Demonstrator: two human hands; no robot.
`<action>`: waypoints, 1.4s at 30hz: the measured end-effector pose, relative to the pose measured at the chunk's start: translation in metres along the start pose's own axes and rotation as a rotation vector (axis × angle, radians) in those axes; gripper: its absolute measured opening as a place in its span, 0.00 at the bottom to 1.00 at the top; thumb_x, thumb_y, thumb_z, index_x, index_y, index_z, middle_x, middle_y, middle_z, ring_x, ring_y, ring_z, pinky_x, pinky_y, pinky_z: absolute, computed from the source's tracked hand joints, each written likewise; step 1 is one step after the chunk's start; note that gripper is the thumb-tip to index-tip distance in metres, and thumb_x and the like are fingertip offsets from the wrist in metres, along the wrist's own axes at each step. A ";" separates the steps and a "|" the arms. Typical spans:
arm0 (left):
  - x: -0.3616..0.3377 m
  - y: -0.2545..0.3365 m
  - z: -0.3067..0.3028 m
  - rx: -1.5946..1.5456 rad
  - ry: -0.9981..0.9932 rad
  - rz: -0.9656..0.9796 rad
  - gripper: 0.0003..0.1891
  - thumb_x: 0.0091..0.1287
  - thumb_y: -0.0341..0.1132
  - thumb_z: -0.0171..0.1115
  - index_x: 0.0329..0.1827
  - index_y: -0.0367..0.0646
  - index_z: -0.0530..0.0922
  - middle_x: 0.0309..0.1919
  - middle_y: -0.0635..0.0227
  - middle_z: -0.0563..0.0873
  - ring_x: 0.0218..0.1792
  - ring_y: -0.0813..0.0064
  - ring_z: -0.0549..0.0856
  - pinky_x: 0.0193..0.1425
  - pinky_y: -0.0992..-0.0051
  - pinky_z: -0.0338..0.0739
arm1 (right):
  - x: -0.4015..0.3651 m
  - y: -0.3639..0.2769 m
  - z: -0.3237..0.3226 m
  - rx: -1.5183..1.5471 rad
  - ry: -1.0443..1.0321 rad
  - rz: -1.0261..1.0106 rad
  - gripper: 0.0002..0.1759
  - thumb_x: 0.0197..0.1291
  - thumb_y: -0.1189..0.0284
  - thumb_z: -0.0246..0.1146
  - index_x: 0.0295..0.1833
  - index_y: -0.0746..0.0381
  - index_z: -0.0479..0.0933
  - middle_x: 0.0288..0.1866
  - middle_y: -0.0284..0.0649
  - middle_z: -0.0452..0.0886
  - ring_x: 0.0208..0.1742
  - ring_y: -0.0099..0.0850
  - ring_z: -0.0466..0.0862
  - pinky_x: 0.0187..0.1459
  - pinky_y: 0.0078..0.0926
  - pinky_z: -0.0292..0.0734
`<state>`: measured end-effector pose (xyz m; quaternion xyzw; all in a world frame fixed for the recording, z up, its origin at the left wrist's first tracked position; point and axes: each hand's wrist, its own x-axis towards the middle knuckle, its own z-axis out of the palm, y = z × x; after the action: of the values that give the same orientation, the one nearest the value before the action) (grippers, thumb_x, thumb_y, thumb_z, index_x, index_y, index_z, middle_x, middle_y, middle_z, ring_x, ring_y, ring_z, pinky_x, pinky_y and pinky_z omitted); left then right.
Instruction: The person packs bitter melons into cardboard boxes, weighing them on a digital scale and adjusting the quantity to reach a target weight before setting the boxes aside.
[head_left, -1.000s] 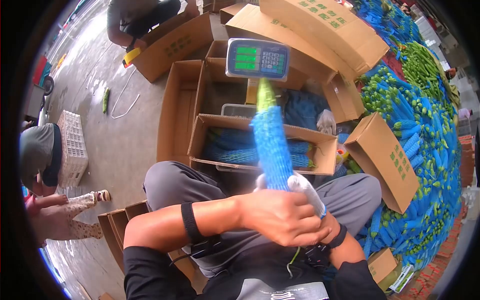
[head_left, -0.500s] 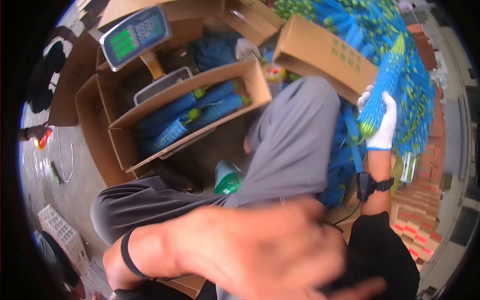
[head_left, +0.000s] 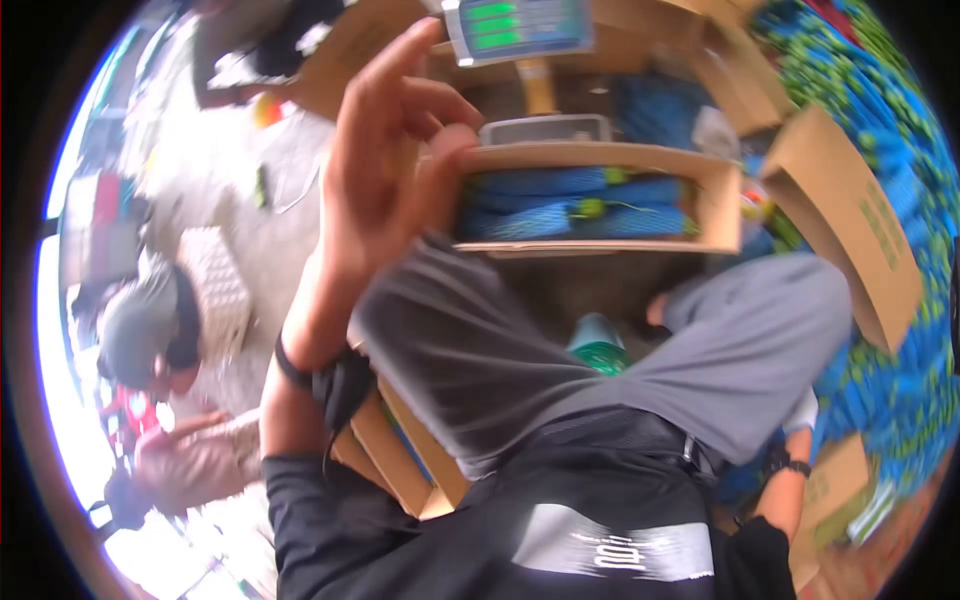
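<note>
My bare left hand (head_left: 395, 170) is raised at the upper left, fingers apart and nothing visible between them. It overlaps the left end of an open cardboard box (head_left: 720, 215); whether it touches the box is unclear. Inside lie several long green vegetables in blue net sleeves (head_left: 540, 220). Only a bit of the white glove on my right hand (head_left: 803, 410) shows at the lower right, beside my knee; its fingers and anything in them are hidden. Behind the box stands a scale with a lit green display (head_left: 520, 28).
Netted green vegetables (head_left: 900, 300) are heaped along the right. A closed-looking carton (head_left: 850, 215) leans against them. A green-bottomed container (head_left: 598, 350) sits between my legs. On the left are a white crate (head_left: 215, 285), a person in a grey cap (head_left: 140, 320) and other people.
The view has turned, shifting the box right. My left hand has risen from low centre to the box's left end. My right hand, earlier holding a netted vegetable, is now low and mostly hidden.
</note>
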<state>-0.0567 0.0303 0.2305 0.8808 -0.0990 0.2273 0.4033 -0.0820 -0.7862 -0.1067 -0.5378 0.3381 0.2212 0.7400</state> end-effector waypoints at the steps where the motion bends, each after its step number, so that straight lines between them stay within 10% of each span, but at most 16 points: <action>1: -0.008 -0.032 -0.022 0.110 0.069 -0.039 0.32 0.79 0.31 0.64 0.84 0.36 0.64 0.49 0.61 0.89 0.43 0.80 0.85 0.53 0.76 0.82 | 0.013 -0.004 -0.015 -0.085 -0.114 0.009 0.29 0.85 0.61 0.46 0.82 0.63 0.68 0.80 0.45 0.76 0.79 0.45 0.75 0.80 0.44 0.68; 7: -0.121 -0.184 -0.086 -0.117 0.352 -0.809 0.30 0.80 0.40 0.64 0.79 0.34 0.70 0.48 0.63 0.90 0.41 0.78 0.87 0.54 0.74 0.84 | 0.011 -0.112 0.062 -0.313 0.420 -0.494 0.32 0.76 0.61 0.63 0.79 0.65 0.70 0.76 0.45 0.77 0.74 0.36 0.79 0.74 0.37 0.73; 15: -0.327 -0.202 0.014 -0.252 0.404 -1.188 0.19 0.78 0.38 0.66 0.63 0.31 0.80 0.44 0.56 0.92 0.41 0.71 0.91 0.46 0.70 0.88 | -0.061 -0.240 0.290 -0.623 0.004 -0.719 0.29 0.82 0.64 0.56 0.84 0.58 0.66 0.83 0.47 0.70 0.79 0.42 0.74 0.78 0.39 0.67; 18: -0.337 -0.168 0.057 -0.502 0.385 -1.545 0.37 0.77 0.65 0.62 0.70 0.38 0.78 0.49 0.58 0.92 0.46 0.68 0.92 0.51 0.65 0.88 | -0.065 -0.232 0.382 -1.286 -0.104 -0.848 0.32 0.81 0.66 0.60 0.84 0.64 0.64 0.83 0.50 0.70 0.81 0.42 0.72 0.80 0.41 0.66; 22: -0.316 -0.180 0.071 -0.838 0.764 -1.627 0.51 0.74 0.73 0.59 0.78 0.31 0.66 0.57 0.47 0.89 0.50 0.57 0.93 0.54 0.59 0.89 | -0.012 -0.209 0.443 -1.560 -0.292 -0.761 0.35 0.77 0.68 0.66 0.82 0.70 0.64 0.80 0.56 0.72 0.82 0.44 0.72 0.82 0.42 0.65; 30: -0.300 -0.261 0.045 -0.403 0.823 -1.547 0.27 0.80 0.43 0.51 0.70 0.26 0.72 0.44 0.46 0.94 0.31 0.64 0.95 0.31 0.68 0.90 | 0.078 -0.139 0.467 -1.802 -0.161 -0.482 0.46 0.68 0.56 0.72 0.79 0.74 0.65 0.70 0.60 0.80 0.68 0.46 0.83 0.70 0.40 0.76; 34: -0.340 -0.322 0.041 0.028 0.903 -1.349 0.40 0.79 0.50 0.59 0.86 0.35 0.58 0.54 0.47 0.90 0.47 0.60 0.95 0.47 0.64 0.89 | 0.070 -0.117 0.471 -1.772 -0.062 -0.623 0.47 0.66 0.60 0.74 0.80 0.77 0.62 0.75 0.61 0.77 0.74 0.50 0.78 0.74 0.40 0.74; 37: -0.333 -0.242 0.026 0.052 0.706 -1.424 0.45 0.73 0.54 0.68 0.85 0.38 0.60 0.63 0.57 0.88 0.65 0.58 0.87 0.73 0.56 0.77 | 0.125 -0.128 0.432 -1.712 -0.168 -0.738 0.40 0.67 0.62 0.71 0.75 0.76 0.68 0.68 0.58 0.81 0.67 0.47 0.83 0.69 0.41 0.79; 39: -0.359 -0.203 0.036 0.220 0.657 -1.325 0.37 0.74 0.51 0.68 0.80 0.43 0.68 0.64 0.56 0.86 0.63 0.57 0.88 0.69 0.57 0.80 | 0.118 -0.137 0.436 -1.730 -0.059 -0.275 0.31 0.68 0.64 0.69 0.68 0.74 0.75 0.58 0.53 0.86 0.52 0.45 0.89 0.59 0.43 0.84; 42: -0.426 -0.155 0.055 0.382 0.461 -1.238 0.31 0.75 0.50 0.67 0.75 0.45 0.74 0.61 0.57 0.87 0.62 0.55 0.87 0.68 0.56 0.80 | 0.093 -0.131 0.447 -1.669 -0.050 -0.160 0.22 0.66 0.69 0.65 0.60 0.73 0.79 0.45 0.48 0.88 0.34 0.44 0.88 0.43 0.45 0.86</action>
<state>-0.3576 0.0862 -0.1083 0.7599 0.5527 0.1502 0.3074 0.1884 -0.4096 -0.0050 -0.9263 0.0077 0.3572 0.1198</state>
